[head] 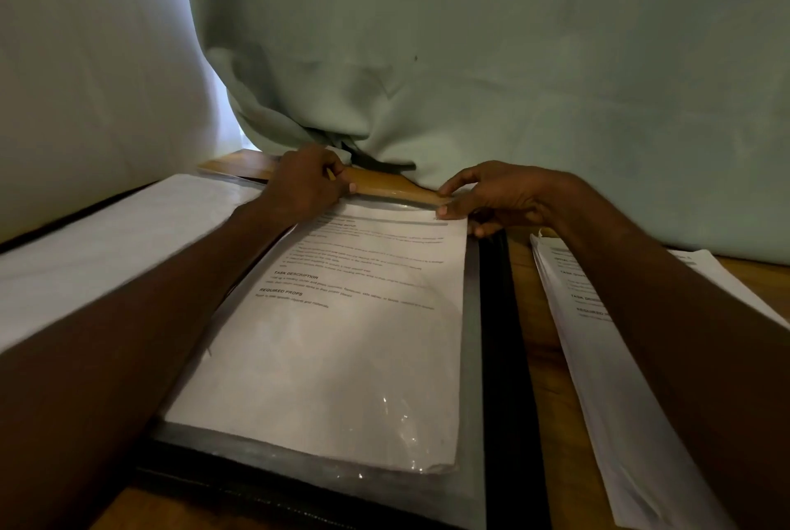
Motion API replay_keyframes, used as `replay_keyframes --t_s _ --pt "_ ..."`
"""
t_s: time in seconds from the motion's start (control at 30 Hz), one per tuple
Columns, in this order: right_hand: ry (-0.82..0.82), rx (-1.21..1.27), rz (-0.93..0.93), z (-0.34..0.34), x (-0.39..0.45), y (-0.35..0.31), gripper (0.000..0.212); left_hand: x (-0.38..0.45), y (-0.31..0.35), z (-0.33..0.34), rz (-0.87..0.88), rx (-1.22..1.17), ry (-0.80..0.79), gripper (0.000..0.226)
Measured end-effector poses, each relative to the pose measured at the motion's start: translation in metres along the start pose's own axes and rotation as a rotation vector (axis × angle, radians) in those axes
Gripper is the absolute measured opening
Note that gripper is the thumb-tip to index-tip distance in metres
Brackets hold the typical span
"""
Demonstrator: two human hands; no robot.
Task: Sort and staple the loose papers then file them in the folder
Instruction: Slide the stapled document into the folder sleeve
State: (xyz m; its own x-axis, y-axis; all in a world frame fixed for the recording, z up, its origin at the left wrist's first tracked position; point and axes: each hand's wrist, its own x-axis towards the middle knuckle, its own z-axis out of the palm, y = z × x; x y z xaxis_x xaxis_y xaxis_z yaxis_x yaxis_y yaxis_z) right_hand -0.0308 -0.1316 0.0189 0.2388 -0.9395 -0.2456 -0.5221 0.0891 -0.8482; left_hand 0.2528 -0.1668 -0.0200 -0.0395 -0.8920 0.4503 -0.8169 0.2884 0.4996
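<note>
An open black folder (498,315) lies on the wooden table in front of me. A printed paper set (342,341) sits inside one of its clear plastic sleeves. My left hand (305,183) has curled fingers at the sleeve's top left corner, and what it grips is hard to make out. My right hand (491,196) pinches the top right corner of the sleeve and paper between thumb and fingers. A stack of loose printed papers (598,358) lies to the right of the folder, partly under my right forearm.
The folder's left-hand page (107,238) is white and lies under my left forearm. A pale green curtain (513,80) hangs right behind the table's far edge. Bare wooden table (540,337) shows between folder and loose stack.
</note>
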Motion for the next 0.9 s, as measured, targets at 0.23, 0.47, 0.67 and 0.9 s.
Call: replay_keyframes --t_s 0.23,0.47,0.67,0.9 --pt "0.072 0.175 0.016 0.0 0.003 0.004 0.053 -0.001 0.001 0.0 -0.03 -0.022 -0.024 0.027" --pt "-0.09 0.188 0.015 -0.004 -0.005 0.011 0.034 -0.006 -0.001 0.002 0.051 0.126 -0.054 0.053" --pt "-0.183 0.391 -0.145 -0.012 -0.01 0.015 0.052 -0.006 -0.003 -0.027 -0.023 0.168 0.043 0.027" --pt "-0.235 0.615 -0.301 0.0 0.0 0.013 0.061 -0.009 -0.002 -0.021 0.085 0.358 -0.105 0.008"
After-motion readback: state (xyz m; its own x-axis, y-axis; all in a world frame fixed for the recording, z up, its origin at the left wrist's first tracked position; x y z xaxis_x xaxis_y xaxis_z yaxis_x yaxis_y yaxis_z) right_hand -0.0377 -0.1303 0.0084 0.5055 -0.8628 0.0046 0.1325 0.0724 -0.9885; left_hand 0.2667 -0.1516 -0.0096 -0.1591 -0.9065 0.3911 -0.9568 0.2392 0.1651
